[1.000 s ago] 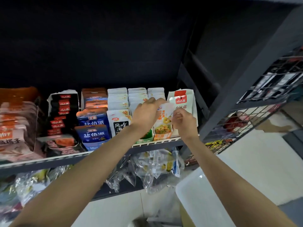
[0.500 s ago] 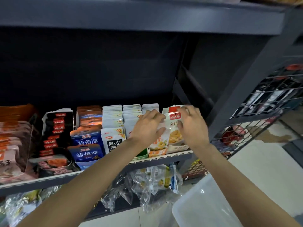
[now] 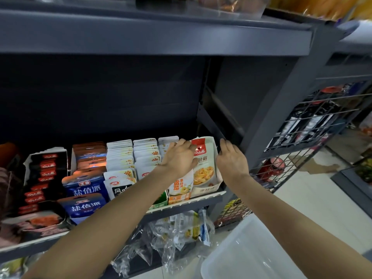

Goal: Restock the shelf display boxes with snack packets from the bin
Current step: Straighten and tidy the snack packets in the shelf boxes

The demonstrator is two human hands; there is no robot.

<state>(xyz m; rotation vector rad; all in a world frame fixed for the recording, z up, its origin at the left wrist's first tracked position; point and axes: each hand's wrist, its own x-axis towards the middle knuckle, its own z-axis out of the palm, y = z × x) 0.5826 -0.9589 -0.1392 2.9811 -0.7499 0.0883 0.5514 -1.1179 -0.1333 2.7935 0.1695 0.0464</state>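
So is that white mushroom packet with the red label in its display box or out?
In. The white mushroom packet with the red label stands inside the white cardboard display box, whose walls surround it.

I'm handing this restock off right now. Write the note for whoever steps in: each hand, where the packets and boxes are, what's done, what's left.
Left hand: fingers lie over the top of the mushroom packet in the rightmost display box; no clear grip visible.
Right hand: open, fingers against that box's right wall, holding nothing.
The mushroom packet stands upright in the box at the right end of the shelf. The boxes to its left are filled in rows.
The white bin is on the floor at lower right; the part in view shows no packets.
Done: this packet is in.
Left: square up the box, check the bin for more stock.
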